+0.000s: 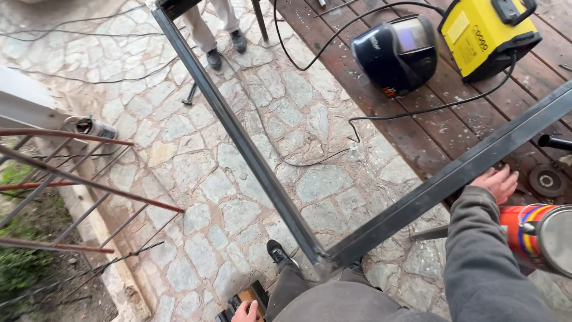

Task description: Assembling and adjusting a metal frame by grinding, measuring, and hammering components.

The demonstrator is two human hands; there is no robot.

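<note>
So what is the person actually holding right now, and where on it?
The right hand grips the dark steel frame on its right-hand bar, partway along from the corner. The left hand rests low on something at the picture's edge; what, cannot be told.

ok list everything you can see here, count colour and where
steel frame: one, dark grey, two bars meeting at a corner bottom centre
welding helmet: one, dark blue, on the wooden deck top right
welder box: one, yellow, top right
cables: several, black, across deck and stone paving
rebar rods: several, rusty, left
grinding disc: one, grey, right edge
can: one, red with a metal end, right
other person's legs: beige trousers, top
left hand: bottom edge, on an orange-black thing
right hand: on the frame bar
</note>
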